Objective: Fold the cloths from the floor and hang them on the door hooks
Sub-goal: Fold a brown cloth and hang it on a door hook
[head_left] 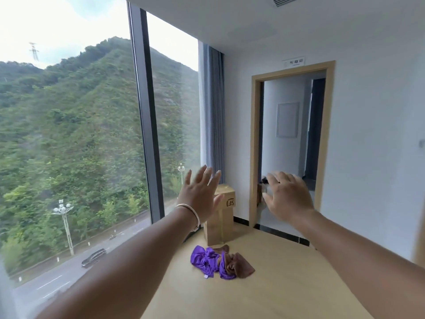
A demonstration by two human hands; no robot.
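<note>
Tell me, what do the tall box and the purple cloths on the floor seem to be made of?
Tall box: apparently brown corrugated cardboard, matte, with a printed logo and crisp folded edges. Purple cloths: soft fabric, perhaps microfibre, with a slight sheen and loose crumpled folds.

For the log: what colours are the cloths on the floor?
Purple and brown cloths, crumpled together; head view.

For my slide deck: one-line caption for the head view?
Both open hands, left and right, raised above crumpled cloths on the floor.

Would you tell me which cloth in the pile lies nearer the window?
The purple cloth; the brown cloth lies on the pile's door side.
</note>
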